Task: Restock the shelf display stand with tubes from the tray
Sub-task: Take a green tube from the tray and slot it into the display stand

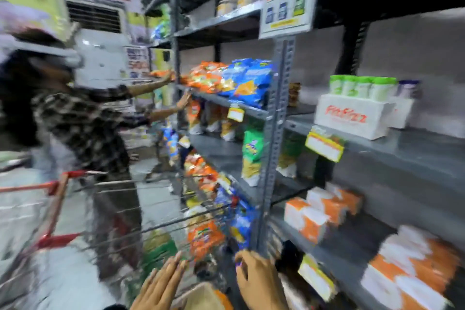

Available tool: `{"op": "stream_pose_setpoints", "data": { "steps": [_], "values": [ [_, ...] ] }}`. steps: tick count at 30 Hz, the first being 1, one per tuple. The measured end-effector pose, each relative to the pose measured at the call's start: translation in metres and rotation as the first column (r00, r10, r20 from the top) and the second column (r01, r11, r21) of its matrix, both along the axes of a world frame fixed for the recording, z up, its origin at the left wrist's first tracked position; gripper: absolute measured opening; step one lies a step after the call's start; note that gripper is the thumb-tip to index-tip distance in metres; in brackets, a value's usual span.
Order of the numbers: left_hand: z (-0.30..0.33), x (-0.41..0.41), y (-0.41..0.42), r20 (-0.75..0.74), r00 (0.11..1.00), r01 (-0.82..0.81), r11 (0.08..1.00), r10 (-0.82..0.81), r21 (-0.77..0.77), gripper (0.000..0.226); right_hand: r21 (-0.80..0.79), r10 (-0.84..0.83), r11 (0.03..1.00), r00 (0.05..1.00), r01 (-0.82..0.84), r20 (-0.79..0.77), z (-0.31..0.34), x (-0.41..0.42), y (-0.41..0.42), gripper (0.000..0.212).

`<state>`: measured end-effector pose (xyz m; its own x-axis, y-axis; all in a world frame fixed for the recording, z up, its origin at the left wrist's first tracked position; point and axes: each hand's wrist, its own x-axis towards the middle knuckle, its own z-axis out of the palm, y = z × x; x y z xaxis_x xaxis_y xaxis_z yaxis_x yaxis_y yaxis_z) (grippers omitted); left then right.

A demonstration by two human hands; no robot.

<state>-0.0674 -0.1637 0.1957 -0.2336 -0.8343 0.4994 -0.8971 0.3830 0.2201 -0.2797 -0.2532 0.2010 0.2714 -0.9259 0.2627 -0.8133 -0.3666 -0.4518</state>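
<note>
The frame is blurred by motion. A white display stand [352, 118] with red lettering sits on a grey shelf at the right, holding several green-capped white tubes [362, 87]. My left hand [158, 284] hangs at the bottom centre, fingers spread, holding nothing. My right hand [259, 279] is beside it, near the grey shelf upright [274, 138], fingers curled; whether it touches the post is unclear. A brown and orange object [206, 297] lies below my hands, mostly cut off. No tray can be made out.
A wire shopping cart [100, 221] with red handles, holding snack bags, stands at lower left. Another person [83, 128] reaches to the snack shelf [226, 80]. Orange and white boxes [322, 211] fill lower shelves. A yellow price tag [324, 146] hangs from the shelf edge.
</note>
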Motion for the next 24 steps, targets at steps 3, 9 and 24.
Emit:
{"op": "stream_pose_setpoints", "data": {
  "steps": [3, 9, 24],
  "values": [
    [-0.037, 0.036, 0.049, 0.013, 0.993, -0.115, 0.987, 0.114, 0.108, 0.054, 0.235, 0.121, 0.967, 0.99, -0.099, -0.078, -0.06, 0.035, 0.018, 0.027],
    [-0.123, 0.064, 0.122, -0.082, 0.951, -0.265, 0.922, 0.298, 0.282, 0.052, 0.539, 0.317, 0.829, 0.921, -0.151, -0.229, -0.161, 0.073, 0.054, 0.033],
    [-0.194, 0.069, 0.149, -0.017, 0.903, -0.394, 0.843, 0.429, 0.367, 0.058, 0.775, 0.562, 0.614, 0.772, -0.15, -0.296, -0.29, 0.137, 0.123, 0.044]
  ]
}}
